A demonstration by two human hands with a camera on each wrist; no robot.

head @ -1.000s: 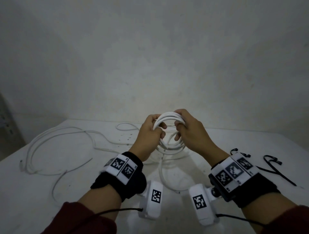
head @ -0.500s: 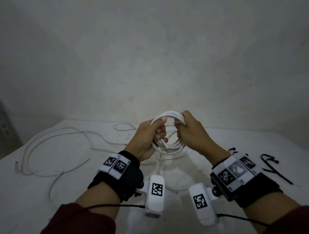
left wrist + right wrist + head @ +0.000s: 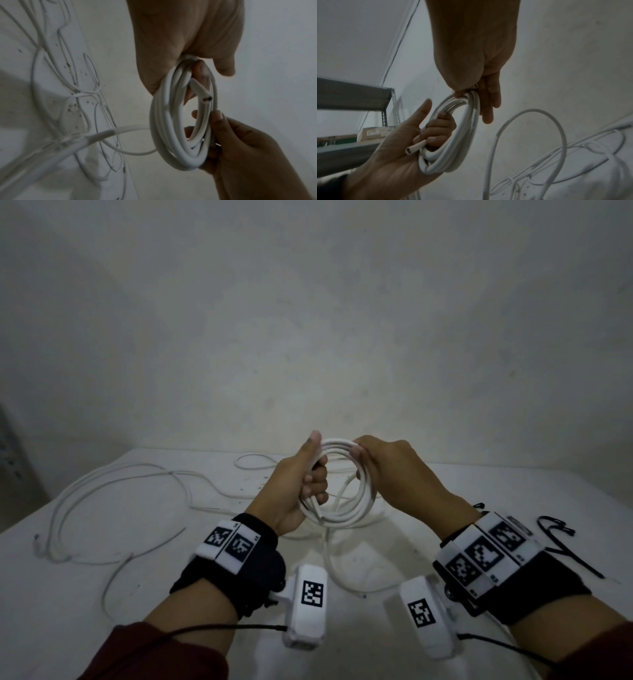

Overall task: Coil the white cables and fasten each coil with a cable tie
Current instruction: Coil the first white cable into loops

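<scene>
Item: coil (image 3: 337, 491), upright above the table (image 3: 102, 594), between my hands. Left hand (image 3: 294, 491) fingers curled through its near-left side; right hand (image 3: 387, 470) pinching the top right. Tail hangs from the coil's bottom toward me. Ties (image 3: 561, 546) nearer my right. Right wrist view alone shows the cut end (image 3: 414, 148) in my left palm.

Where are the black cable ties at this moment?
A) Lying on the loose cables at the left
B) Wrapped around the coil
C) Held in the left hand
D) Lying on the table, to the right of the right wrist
D: the black cable ties lie on the table beside the right wrist, apart from the white cable coil.
</scene>
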